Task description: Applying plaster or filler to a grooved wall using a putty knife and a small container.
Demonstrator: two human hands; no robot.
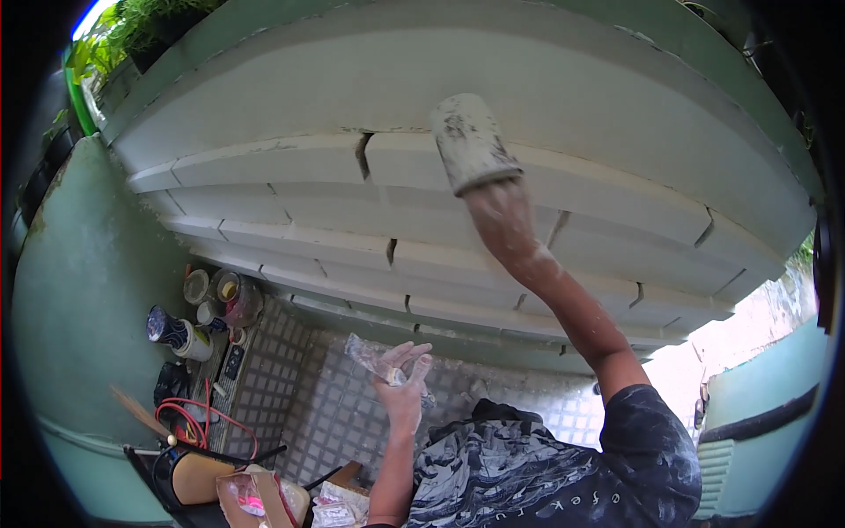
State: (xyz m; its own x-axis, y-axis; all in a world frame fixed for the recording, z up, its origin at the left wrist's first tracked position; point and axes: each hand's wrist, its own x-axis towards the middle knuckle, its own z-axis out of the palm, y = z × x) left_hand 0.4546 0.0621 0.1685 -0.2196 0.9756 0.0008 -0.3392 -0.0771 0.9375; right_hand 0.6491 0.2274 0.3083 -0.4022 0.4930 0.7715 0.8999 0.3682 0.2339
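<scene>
My right hand is raised to the stepped white wall and grips the near end of a white, dark-smudged cylindrical piece. It looks like a cup or a length of tube; its exact kind is unclear, and my fingertips are hidden by it. The piece lies over the wall's upper ledge. Lower down, my left hand, coated in white powder, holds a crumpled, white-smeared wad between thumb and palm, its fingers partly raised. Vertical dark grooves break the ledges.
Paint cans and tubs stand at the left by the green wall. A red hose coils near a chair bearing an open cardboard box. Patterned tiles cover the floor. Plants hang over the upper left.
</scene>
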